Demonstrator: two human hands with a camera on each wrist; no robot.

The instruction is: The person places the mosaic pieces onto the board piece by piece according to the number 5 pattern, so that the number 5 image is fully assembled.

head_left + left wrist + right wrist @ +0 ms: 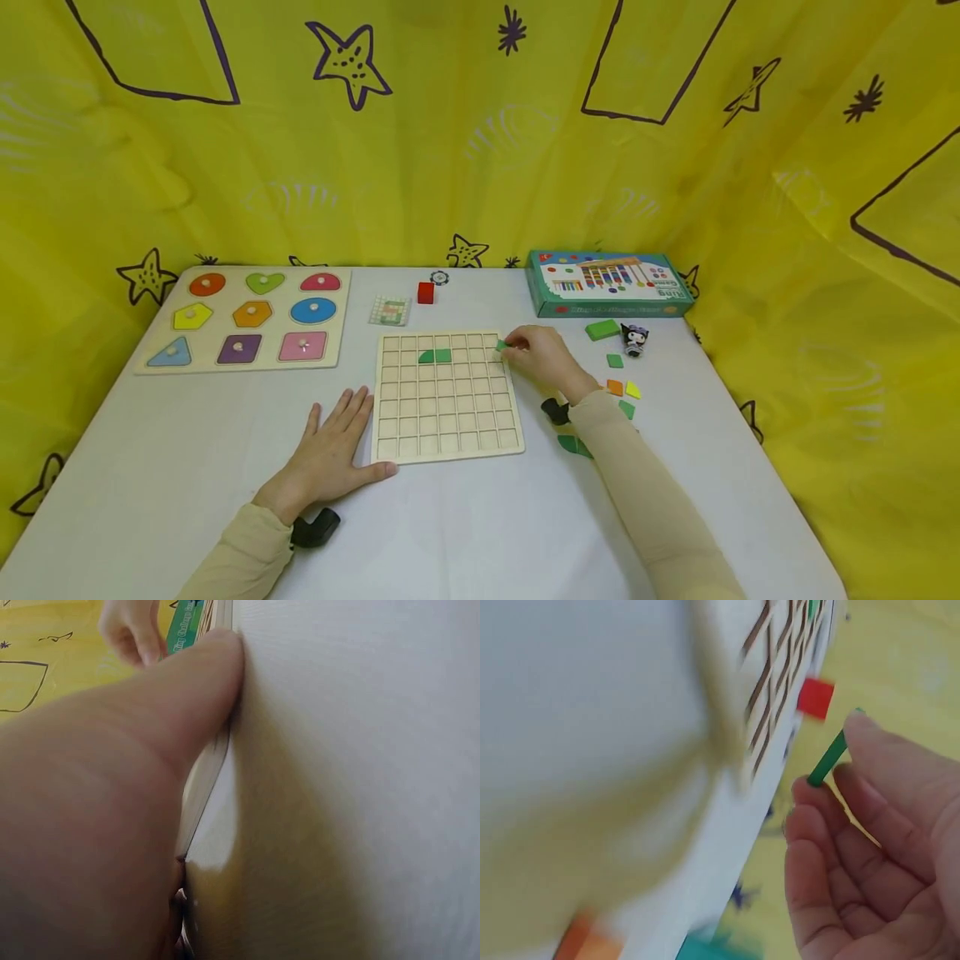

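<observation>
A pale wooden grid board (448,408) lies on the white table. Two green tiles sit side by side in its upper rows: a curved-edged one (427,357) and a square one (443,356). My left hand (326,457) rests palm down at the board's lower left, fingers spread, thumb by the bottom corner. Over the board's upper right edge, my right hand (542,360) pinches a thin green tile (829,759) between thumb and fingertip. That tile is seen edge-on in the right wrist view; its full outline is hidden.
Right of the board lie loose tiles, orange (615,387), yellow (633,389) and green (615,361), with a green block (602,330), a figurine (634,340) and a box (611,286). Behind stand a red block (426,292) and pattern card (390,311); a shape puzzle (222,304) lies left.
</observation>
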